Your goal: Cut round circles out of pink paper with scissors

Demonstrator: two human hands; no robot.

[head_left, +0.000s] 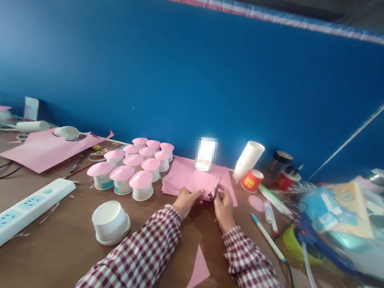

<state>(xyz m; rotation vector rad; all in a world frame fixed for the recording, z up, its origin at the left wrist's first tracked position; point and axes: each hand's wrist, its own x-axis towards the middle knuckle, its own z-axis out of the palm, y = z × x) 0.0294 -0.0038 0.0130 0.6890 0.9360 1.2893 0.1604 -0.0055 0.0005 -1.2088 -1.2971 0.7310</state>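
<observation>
My left hand (187,202) pinches the near edge of a piece of pink paper (204,181) whose far edge looks rounded. In my right hand (224,208) is a pair of dark scissors (218,187), blades pointing away from me beside the paper's right side. Whether the blades are cutting into it cannot be made out. Beneath both hands' work lies a stack of pink sheets (176,185) against the blue partition. A pink offcut (199,270) with a curved side rests on the table between my forearms.
Several paper cups with pink cone tops (141,180) stand left of the sheets. Nearer me are white cups (110,220) and a power strip (18,220). Rightward are stacked white cups (249,158), a red cup (252,180), a pink disc (256,203), pens (267,237) and clutter.
</observation>
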